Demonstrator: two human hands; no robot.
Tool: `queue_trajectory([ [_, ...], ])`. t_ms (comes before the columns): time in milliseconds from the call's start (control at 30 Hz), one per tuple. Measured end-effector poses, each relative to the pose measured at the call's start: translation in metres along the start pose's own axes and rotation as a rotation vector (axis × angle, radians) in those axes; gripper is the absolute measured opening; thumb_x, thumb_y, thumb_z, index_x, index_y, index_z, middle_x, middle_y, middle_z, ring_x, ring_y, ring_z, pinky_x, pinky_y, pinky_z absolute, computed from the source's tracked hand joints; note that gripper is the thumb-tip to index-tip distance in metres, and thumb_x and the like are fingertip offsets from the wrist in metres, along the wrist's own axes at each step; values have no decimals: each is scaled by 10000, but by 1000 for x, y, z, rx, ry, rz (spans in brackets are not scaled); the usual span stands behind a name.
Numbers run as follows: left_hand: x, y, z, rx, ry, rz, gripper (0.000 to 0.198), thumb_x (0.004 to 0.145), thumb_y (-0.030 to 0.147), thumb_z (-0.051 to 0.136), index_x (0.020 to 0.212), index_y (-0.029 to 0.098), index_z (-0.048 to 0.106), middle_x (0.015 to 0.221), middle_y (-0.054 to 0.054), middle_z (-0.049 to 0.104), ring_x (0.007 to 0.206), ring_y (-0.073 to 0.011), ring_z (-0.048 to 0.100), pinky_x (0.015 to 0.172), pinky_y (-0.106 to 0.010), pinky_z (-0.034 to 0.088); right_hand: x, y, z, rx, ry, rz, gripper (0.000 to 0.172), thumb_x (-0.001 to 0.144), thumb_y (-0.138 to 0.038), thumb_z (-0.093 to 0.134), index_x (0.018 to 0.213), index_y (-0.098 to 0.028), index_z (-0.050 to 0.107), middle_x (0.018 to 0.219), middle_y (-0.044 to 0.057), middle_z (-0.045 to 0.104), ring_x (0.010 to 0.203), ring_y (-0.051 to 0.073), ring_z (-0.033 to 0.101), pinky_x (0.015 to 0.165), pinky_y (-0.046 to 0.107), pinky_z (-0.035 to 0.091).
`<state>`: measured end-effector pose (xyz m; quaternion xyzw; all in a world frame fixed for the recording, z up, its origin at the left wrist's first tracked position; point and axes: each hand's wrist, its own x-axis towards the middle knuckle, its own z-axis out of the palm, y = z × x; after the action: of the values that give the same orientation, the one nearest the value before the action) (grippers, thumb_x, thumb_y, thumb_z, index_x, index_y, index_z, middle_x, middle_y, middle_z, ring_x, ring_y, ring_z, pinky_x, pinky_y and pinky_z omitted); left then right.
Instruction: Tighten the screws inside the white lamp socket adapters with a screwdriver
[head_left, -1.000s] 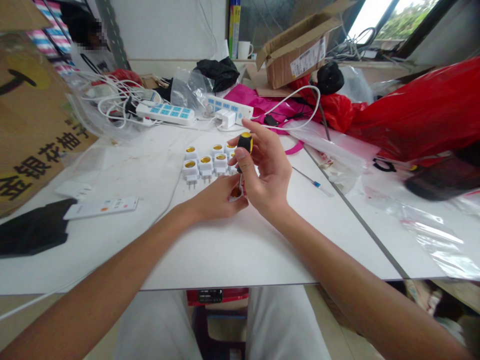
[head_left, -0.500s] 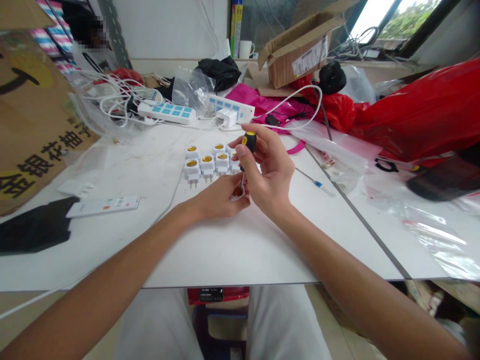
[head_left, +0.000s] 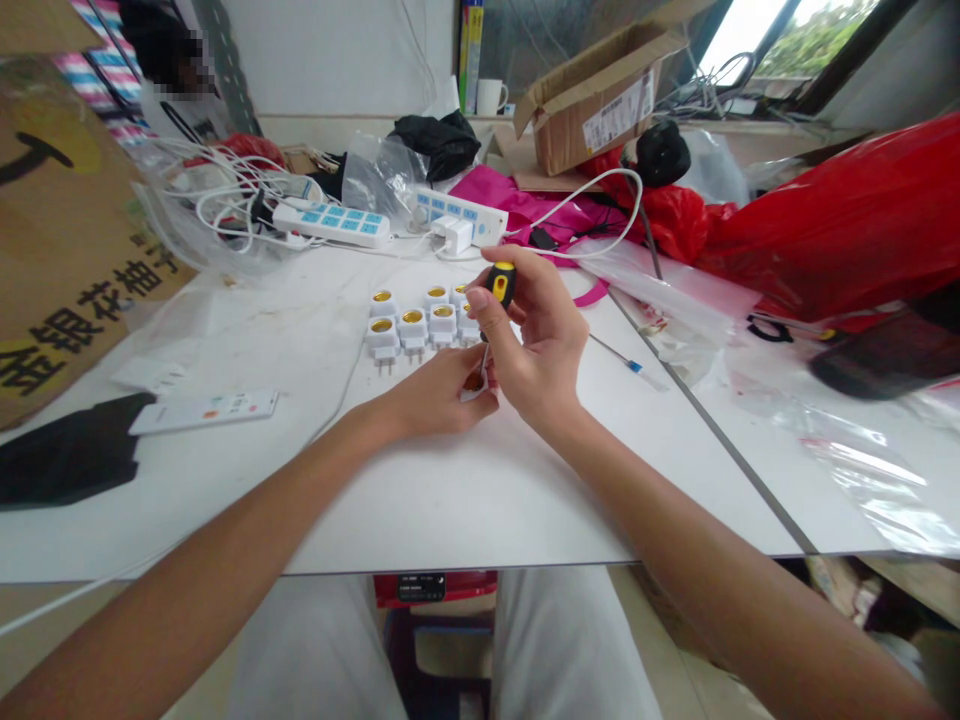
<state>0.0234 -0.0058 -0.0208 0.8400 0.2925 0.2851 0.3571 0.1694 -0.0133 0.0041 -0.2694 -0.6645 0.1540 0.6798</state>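
My right hand (head_left: 536,345) is closed on a screwdriver (head_left: 501,284) with a black and yellow handle, held nearly upright. Its thin shaft points down into a lamp socket (head_left: 474,384), which my left hand (head_left: 442,392) grips low over the white table. Fingers cover most of that socket; only its brownish inside and a bit of white rim show. Just beyond my hands stand several white plug-in lamp sockets (head_left: 412,322) with gold-coloured threads, set in rows. Part of the group is hidden behind my right hand.
Power strips (head_left: 330,222) and tangled white cables lie at the back. A remote control (head_left: 206,411) rests at left by a black bag (head_left: 75,455). A large carton (head_left: 67,250) stands far left, red plastic (head_left: 840,220) at right. A thin blue-tipped rod (head_left: 619,355) lies right of my hands.
The screwdriver's handle has turned, so more of its yellow side faces me. My right fingers have shifted slightly on it. My left hand stays in about the same place.
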Motion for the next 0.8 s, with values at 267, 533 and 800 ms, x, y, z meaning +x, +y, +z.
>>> queue_trajectory([
  [267, 0, 0, -1, -11, -4, 25, 135, 889, 237, 650, 1012, 181, 650, 788, -3, 668, 665, -170, 583, 604, -318, 419, -1, 0, 0, 116, -24, 11, 239, 1154, -412, 609, 1378, -327, 594, 1136, 38, 797, 914, 193, 795, 791, 371, 683],
  [533, -1, 1, -1, 35, 6, -7, 87, 873, 248, 657, 935, 194, 629, 734, 13, 624, 632, -160, 544, 590, -322, 379, -1, 0, 1, -50, 61, -47, 256, 1046, -373, 792, 1284, -323, 715, 1220, 43, 723, 1003, 208, 722, 711, 332, 620],
  [800, 0, 1, -1, -4, -1, 21, 113, 901, 259, 664, 989, 191, 645, 780, 4, 661, 669, -162, 577, 609, -310, 422, -1, -2, -2, 61, -42, 15, 278, 1171, -377, 534, 1424, -324, 636, 1300, 75, 753, 1147, 237, 778, 885, 404, 699],
])
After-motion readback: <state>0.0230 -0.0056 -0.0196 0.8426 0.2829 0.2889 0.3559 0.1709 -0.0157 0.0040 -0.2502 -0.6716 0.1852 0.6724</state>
